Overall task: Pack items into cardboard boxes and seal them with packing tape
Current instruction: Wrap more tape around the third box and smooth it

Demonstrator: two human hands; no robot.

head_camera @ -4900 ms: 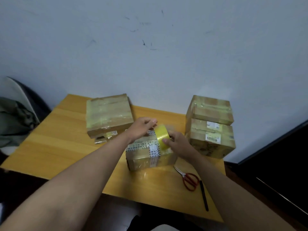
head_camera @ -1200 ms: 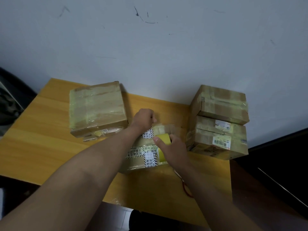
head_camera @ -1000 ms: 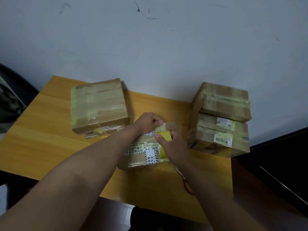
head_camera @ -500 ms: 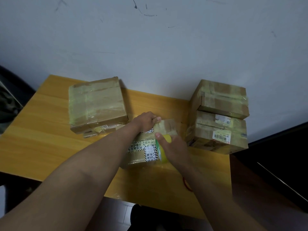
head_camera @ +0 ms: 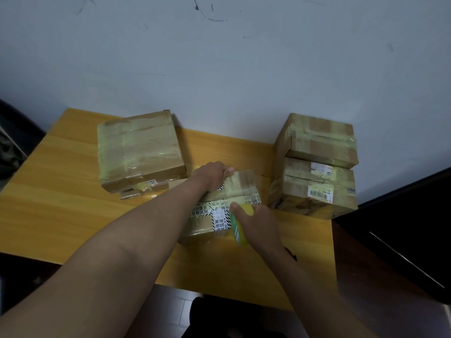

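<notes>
A small cardboard box point(head_camera: 241, 189) with black-and-white printed seals lies in the middle of the wooden table point(head_camera: 61, 203). My left hand point(head_camera: 212, 175) grips its far left top edge, fingers curled over it. My right hand point(head_camera: 256, 220) grips a yellow tape roll point(head_camera: 238, 228) held against the box's near right side, at its front face. Clear yellowish tape runs over the box top.
A large taped box point(head_camera: 139, 152) sits at the back left on a flatter parcel. Two taped boxes are stacked at the right, the upper point(head_camera: 319, 140) on the lower point(head_camera: 314, 191). The wall stands right behind. A dark drop lies past the table's right edge.
My right hand has drawn the tape roll from the box top down over its near edge toward me. My left hand stays on the far edge. The scissors are now hidden behind my right arm.
</notes>
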